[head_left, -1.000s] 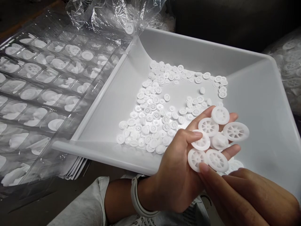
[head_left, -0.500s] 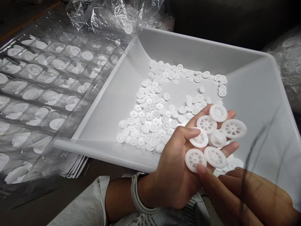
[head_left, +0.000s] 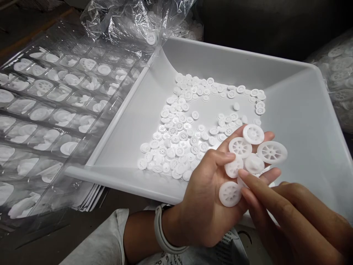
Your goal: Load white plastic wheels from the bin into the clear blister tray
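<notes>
My left hand (head_left: 209,195) is palm up over the tray, holding several white plastic spoked gears. The largest include one resting on the fingers (head_left: 240,147), one at the fingertips (head_left: 271,152) and one by the heel of the thumb (head_left: 230,194). My right hand (head_left: 292,217) comes in from the lower right, its fingertips touching the gears and partly covering one. Below, a pile of smaller white gears (head_left: 176,125) lies on the floor of a white plastic tray (head_left: 303,110).
A clear thermoformed blister sheet (head_left: 55,110) with gear-shaped pockets lies left of the tray. Clear plastic bags of gears sit at the top (head_left: 132,22) and right (head_left: 336,73). A white band (head_left: 161,232) circles my left wrist.
My right hand has moved up and left, its fingertips now lying over the gears. The gears in my left palm have shifted, and one lower gear is now partly covered.
</notes>
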